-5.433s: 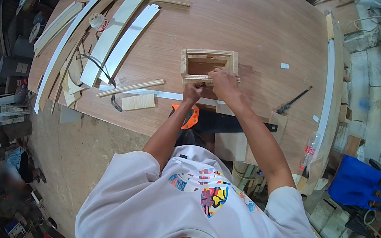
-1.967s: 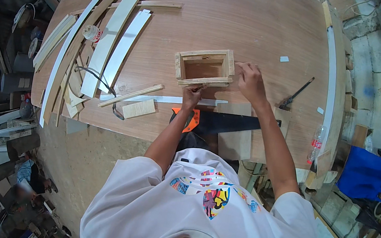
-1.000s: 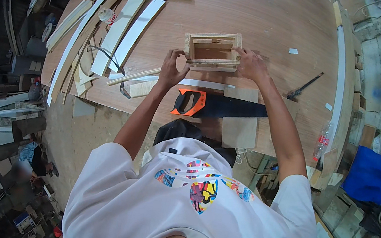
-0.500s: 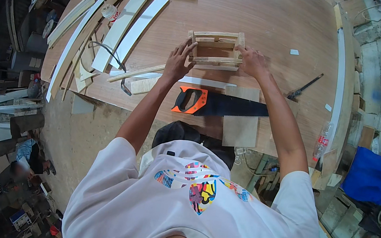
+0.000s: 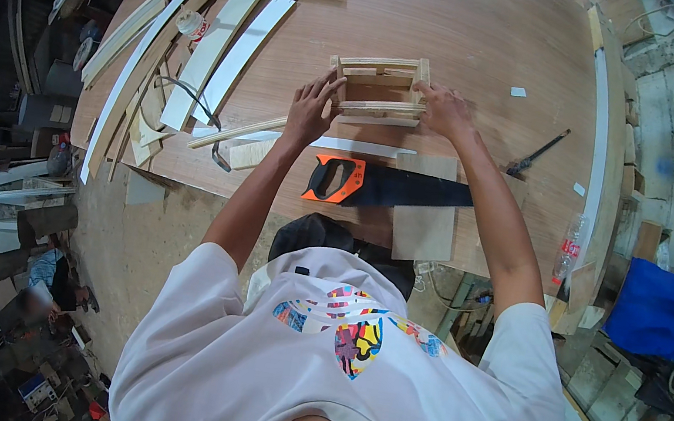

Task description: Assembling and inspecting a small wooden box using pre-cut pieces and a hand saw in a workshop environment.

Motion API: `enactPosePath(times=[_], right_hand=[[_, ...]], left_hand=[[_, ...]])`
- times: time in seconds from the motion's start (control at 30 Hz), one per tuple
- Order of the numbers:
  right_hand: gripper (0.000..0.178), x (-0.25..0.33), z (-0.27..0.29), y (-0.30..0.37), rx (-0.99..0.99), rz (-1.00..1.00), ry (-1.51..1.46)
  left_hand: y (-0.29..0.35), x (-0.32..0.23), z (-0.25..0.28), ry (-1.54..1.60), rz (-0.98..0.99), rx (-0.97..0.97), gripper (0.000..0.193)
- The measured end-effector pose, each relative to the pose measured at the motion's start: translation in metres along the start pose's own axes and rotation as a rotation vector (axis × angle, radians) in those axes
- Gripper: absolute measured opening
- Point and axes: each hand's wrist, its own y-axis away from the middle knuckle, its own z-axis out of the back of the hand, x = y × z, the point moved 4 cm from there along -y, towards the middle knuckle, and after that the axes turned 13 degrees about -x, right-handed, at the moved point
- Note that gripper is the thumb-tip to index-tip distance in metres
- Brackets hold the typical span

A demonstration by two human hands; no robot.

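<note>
A small open wooden frame point(image 5: 381, 109), built of pale strips like a bottomless box, rests on the brown worktable point(image 5: 473, 20). My left hand point(image 5: 313, 108) holds its left end, fingertips against the corner. At the opposite end my right hand point(image 5: 444, 110) grips the right side, fingers bent over the edge. Between the frame and me lies a handsaw point(image 5: 411, 189) with an orange and black handle, its dark blade pointing right. The saw crosses a flat board piece point(image 5: 423, 235). A thin white strip point(image 5: 364, 148) lies just beyond the saw.
Long white and wooden strips point(image 5: 238, 27) spread over the table's left side, with a clear jar point(image 5: 192, 24) and glasses point(image 5: 195, 104) among them. On the right are a dark slim tool point(image 5: 538, 152) and a plastic bottle point(image 5: 568, 252). A blue bag point(image 5: 656, 310) stands beyond the table edge.
The frame has tipped or shifted very slightly between my hands, which keep their hold. Little else differs.
</note>
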Motion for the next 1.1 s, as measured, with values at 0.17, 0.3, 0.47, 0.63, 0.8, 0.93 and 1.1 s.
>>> enactPosePath(times=[0.17,0.3,0.47,0.63,0.8,0.93,1.1], right_hand=[[0.048,-0.0041,-0.0024,0.0008,-0.033,0.013,-0.017],[0.053,-0.0028,-0.001,-0.0004,-0.032,0.016,-0.024],[0.045,-0.001,0.0001,-0.0002,-0.035,-0.012,-0.008],[0.045,-0.0003,0.0026,0.0001,-0.035,-0.003,-0.025],[0.045,-0.0023,0.0008,0.0003,-0.033,-0.002,-0.03],[0.046,-0.0005,0.0018,0.0007,-0.014,-0.009,-0.025],[0.047,-0.001,0.0002,0.0006,-0.015,-0.003,-0.024]], left_hand=[[-0.0011,-0.0039,0.0001,-0.009,-0.024,-0.007,0.082],[-0.0023,-0.0005,0.0,-0.058,-0.04,0.007,0.087],[-0.004,-0.0012,-0.0005,-0.09,-0.066,-0.011,0.091],[-0.0047,-0.0021,0.0004,-0.075,-0.074,-0.027,0.089],[-0.0041,-0.0017,0.0008,-0.083,-0.084,-0.032,0.089],[-0.0034,0.0002,0.0012,-0.102,-0.092,-0.039,0.088],[-0.0031,0.0002,0.0021,-0.091,-0.095,-0.039,0.088]])
